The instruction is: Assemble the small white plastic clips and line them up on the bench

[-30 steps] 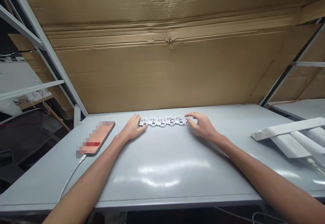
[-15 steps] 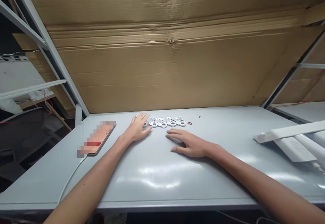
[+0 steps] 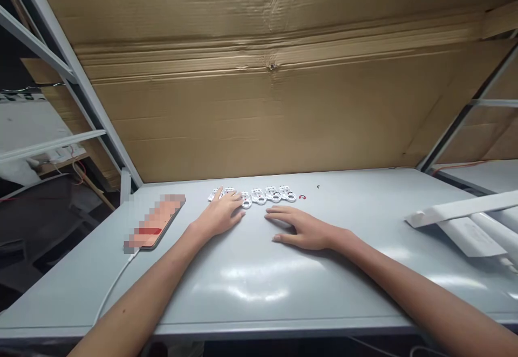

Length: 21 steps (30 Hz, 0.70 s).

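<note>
Several small white parts, each with a round ring at its near end, lie in a row toward the back of the table; one white ringed part (image 3: 258, 196) sits mid-row. My left hand (image 3: 219, 214) rests over the row's left end, fingers stretched out, its fingertips covering some of the parts. My right hand (image 3: 301, 227) lies on the table just in front of the row's right end, fingers extended and holding nothing. Beside the right end of the row is a small red and dark curved piece (image 3: 302, 197). A tiny dark bit (image 3: 318, 187) lies farther right.
On the left lies a phone (image 3: 159, 222), its screen blurred, with a white cable (image 3: 115, 283) plugged in. Long white pieces (image 3: 469, 211) are piled at the right edge. A cardboard wall (image 3: 259, 125) and metal frame posts bound the table.
My left hand has shifted slightly, uncovering more white parts at the row's left end. One part by its fingers now sits a little nearer to me. My right hand stays put.
</note>
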### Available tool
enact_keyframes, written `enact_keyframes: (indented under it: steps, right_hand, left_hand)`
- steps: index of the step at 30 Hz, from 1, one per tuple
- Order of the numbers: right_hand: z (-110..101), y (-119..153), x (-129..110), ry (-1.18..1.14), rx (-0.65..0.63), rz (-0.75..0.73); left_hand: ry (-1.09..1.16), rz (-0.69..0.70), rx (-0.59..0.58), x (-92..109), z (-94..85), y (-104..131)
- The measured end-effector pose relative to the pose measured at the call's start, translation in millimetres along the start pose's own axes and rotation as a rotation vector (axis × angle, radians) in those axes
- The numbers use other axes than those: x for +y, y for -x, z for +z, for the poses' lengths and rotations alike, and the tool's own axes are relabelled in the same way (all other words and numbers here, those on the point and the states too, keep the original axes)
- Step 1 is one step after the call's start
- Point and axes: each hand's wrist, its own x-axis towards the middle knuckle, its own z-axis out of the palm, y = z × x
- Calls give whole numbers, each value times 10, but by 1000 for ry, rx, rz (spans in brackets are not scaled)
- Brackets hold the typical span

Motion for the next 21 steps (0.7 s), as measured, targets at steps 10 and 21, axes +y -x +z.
enact_keyframes:
  steps: [10, 21]
  right_hand:
    - [-7, -1, -6, 33, -30, 4]
    - [1, -60, 7, -25, 167, -59]
  left_hand:
    - [-28, 21, 103, 256, -154, 59]
    - [96, 15, 66, 412, 12, 30]
